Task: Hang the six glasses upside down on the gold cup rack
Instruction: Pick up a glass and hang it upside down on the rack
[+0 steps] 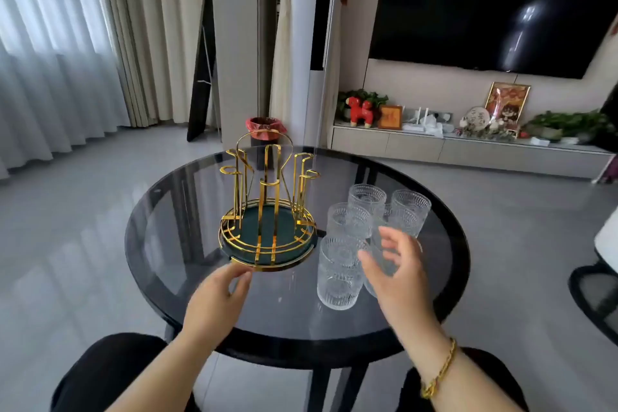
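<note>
1. While my left hand [219,294] rests with loosely curled, empty fingers at the near rim of the gold cup rack [267,207], my right hand [393,264] is spread wide and holds nothing.
2. All the glasses [339,273] stand upright, mouths up, in a tight cluster on the glass table [160,244], just right of the rack. None hangs yet.
3. The right hand is clearly the nearer one: its fingers reach over a glass that is partly hidden behind the palm, so I cannot tell if they touch it.
4. Each glass is a short clear tumbler with a beaded, embossed wall, probably slippery.
5. The rack is thin polished gold wire with upright looped prongs on a round dark green base.
6. I judge a glass must be turned mouth-down and carried left onto a prong.
</note>
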`<state>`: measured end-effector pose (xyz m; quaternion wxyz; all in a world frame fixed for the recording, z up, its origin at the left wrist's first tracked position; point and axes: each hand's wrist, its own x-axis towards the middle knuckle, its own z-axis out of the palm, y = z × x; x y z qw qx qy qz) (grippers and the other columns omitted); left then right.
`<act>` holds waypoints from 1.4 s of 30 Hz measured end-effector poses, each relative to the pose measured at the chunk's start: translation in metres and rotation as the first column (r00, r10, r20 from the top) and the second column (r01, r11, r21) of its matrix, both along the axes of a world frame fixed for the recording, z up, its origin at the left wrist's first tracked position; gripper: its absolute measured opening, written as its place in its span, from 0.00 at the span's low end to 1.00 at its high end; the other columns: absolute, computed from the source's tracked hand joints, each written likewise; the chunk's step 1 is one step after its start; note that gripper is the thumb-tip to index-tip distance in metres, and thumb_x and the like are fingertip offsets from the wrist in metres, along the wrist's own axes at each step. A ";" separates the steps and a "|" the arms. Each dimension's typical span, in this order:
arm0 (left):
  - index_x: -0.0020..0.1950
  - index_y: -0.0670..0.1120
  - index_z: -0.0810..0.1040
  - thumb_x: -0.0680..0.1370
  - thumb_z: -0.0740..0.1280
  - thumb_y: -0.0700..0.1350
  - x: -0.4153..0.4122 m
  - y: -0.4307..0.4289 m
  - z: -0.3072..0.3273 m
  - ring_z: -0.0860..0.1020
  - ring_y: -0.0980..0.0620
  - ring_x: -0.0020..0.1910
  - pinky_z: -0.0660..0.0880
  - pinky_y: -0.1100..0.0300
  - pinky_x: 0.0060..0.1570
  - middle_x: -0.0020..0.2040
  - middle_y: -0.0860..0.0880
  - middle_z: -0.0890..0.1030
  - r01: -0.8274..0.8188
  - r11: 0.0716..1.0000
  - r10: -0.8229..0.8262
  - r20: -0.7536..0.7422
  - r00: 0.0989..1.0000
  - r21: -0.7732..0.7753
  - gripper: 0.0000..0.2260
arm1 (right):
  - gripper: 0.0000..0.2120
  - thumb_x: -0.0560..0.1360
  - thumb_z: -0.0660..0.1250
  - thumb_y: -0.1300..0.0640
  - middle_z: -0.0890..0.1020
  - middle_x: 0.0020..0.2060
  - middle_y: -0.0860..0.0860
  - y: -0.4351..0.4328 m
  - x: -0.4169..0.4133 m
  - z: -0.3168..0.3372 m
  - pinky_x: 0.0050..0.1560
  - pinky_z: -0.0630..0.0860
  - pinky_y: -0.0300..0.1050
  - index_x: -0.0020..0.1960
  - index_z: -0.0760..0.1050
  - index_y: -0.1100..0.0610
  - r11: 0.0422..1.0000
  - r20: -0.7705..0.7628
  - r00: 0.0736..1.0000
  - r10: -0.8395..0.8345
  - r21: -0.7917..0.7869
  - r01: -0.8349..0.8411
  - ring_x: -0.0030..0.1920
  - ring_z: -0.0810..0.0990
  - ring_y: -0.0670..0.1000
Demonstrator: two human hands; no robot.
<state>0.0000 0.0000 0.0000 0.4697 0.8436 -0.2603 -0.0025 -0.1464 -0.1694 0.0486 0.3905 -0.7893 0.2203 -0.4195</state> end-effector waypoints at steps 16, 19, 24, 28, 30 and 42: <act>0.61 0.51 0.72 0.77 0.60 0.51 0.007 -0.005 -0.027 0.67 0.51 0.67 0.61 0.54 0.68 0.67 0.52 0.71 0.074 0.888 -0.171 0.176 0.969 0.454 0.13 | 0.43 0.60 0.75 0.52 0.68 0.64 0.53 0.018 0.025 -0.071 0.60 0.65 0.38 0.68 0.55 0.56 0.964 -0.184 0.983 0.001 0.260 0.047 0.62 0.67 0.49; 0.59 0.49 0.74 0.78 0.59 0.45 0.010 -0.004 -0.027 0.69 0.50 0.66 0.62 0.55 0.66 0.65 0.50 0.73 0.076 0.920 -0.152 0.171 0.973 0.385 0.11 | 0.43 0.59 0.76 0.52 0.69 0.63 0.53 0.019 0.034 -0.071 0.55 0.68 0.37 0.66 0.55 0.55 0.968 -0.191 0.981 -0.032 0.237 0.078 0.61 0.69 0.52; 0.56 0.44 0.76 0.78 0.59 0.39 0.016 -0.005 -0.022 0.73 0.46 0.60 0.68 0.53 0.61 0.60 0.45 0.77 0.063 0.959 -0.100 0.123 0.987 0.276 0.10 | 0.41 0.60 0.76 0.54 0.71 0.62 0.55 0.016 0.046 -0.070 0.55 0.74 0.45 0.64 0.55 0.57 0.964 -0.190 0.979 -0.070 0.241 0.116 0.60 0.72 0.55; 0.56 0.45 0.76 0.78 0.59 0.39 0.019 -0.005 -0.017 0.73 0.45 0.59 0.69 0.52 0.59 0.60 0.45 0.77 0.049 0.976 -0.069 0.085 0.994 0.212 0.10 | 0.38 0.61 0.75 0.54 0.72 0.61 0.56 0.011 0.052 -0.068 0.54 0.75 0.47 0.63 0.56 0.57 0.959 -0.213 0.975 -0.057 0.262 0.113 0.58 0.73 0.56; 0.58 0.45 0.74 0.78 0.58 0.39 0.022 -0.005 -0.014 0.73 0.45 0.60 0.70 0.52 0.58 0.62 0.45 0.76 0.024 0.982 -0.034 0.055 0.998 0.186 0.11 | 0.37 0.60 0.75 0.53 0.73 0.59 0.55 0.010 0.052 -0.067 0.51 0.75 0.45 0.61 0.57 0.55 0.962 -0.222 0.973 -0.057 0.247 0.112 0.56 0.74 0.54; 0.69 0.47 0.63 0.78 0.60 0.43 0.053 -0.010 -0.011 0.65 0.47 0.69 0.65 0.52 0.66 0.71 0.48 0.65 0.008 0.988 -0.027 0.117 0.993 0.157 0.20 | 0.31 0.52 0.72 0.46 0.67 0.50 0.30 0.007 0.042 0.016 0.42 0.64 0.18 0.47 0.58 0.28 0.977 -0.152 0.965 0.213 0.063 -0.205 0.49 0.64 0.21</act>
